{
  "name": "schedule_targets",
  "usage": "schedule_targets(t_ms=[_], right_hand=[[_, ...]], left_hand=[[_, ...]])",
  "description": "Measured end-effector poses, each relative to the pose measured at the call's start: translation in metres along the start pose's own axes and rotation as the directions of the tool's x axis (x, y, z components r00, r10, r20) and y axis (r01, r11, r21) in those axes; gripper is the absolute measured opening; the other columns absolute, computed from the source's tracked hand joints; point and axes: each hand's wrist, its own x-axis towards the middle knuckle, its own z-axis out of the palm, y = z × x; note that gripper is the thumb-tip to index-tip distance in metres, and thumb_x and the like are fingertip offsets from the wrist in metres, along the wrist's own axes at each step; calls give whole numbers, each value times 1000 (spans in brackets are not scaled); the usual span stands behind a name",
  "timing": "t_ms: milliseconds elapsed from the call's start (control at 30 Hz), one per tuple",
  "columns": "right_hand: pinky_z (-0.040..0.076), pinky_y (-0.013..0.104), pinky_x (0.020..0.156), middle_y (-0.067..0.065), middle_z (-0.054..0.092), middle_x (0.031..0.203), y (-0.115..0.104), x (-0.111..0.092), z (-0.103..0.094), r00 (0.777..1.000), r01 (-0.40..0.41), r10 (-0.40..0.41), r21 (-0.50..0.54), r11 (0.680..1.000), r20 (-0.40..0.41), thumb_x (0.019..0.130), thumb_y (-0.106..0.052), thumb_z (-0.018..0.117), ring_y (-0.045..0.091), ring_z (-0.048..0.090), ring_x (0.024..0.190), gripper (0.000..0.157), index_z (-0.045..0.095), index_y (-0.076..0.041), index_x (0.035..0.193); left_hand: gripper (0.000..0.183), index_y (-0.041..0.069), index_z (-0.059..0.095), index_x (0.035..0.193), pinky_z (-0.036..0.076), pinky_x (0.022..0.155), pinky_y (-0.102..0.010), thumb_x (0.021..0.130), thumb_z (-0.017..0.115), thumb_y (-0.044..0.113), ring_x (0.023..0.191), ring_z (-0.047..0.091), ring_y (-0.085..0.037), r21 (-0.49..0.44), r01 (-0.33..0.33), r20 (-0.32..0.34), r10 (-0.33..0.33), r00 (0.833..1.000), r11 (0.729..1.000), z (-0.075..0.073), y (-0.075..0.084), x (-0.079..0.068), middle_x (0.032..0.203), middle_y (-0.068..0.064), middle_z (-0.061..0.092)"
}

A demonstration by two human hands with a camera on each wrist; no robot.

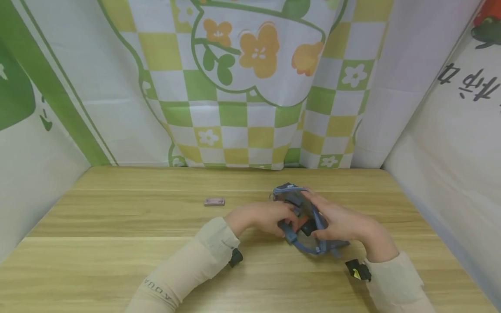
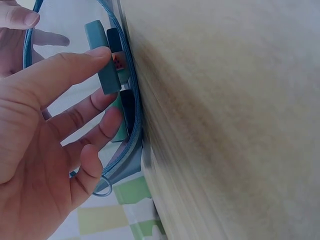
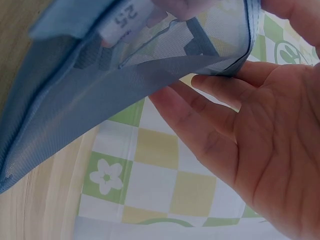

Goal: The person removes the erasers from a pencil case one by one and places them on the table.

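A blue mesh zip pouch (image 1: 307, 249) lies tilted on the table with its mouth spread open. At that mouth my left hand (image 1: 270, 218) pinches a small teal rectangular block (image 2: 96, 35) between thumb and fingers. Behind it, within the pouch rim, sit several more small blocks in dark blue and green, one part marked with red dots (image 2: 118, 62). My right hand (image 1: 344, 222) holds the pouch's far side, thumb at the rim and fingers against the outer mesh (image 3: 100, 110). A white label (image 3: 127, 22) printed "25" shows through the mesh.
A small pinkish block (image 1: 214, 202) lies on the wooden table (image 1: 117, 208), left of the pouch. A checked, flowered curtain (image 1: 235, 117) hangs along the table's back edge. White cloth walls (image 1: 442, 174) stand at both sides.
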Motion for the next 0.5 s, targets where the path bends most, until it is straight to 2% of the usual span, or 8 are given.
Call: schedule_targets(t_ms=[500], right_hand=[[34, 66, 110, 26, 9, 164, 1, 0, 1, 1000, 17, -18, -19, 1000, -8, 86, -15, 74, 50, 23, 146, 94, 14, -2, 158]], left_hand=[[28, 15, 71, 113, 46, 86, -23, 86, 73, 10, 97, 55, -15, -39, -3, -25, 2, 1000, 999, 1, -5, -12, 110, -2, 60]])
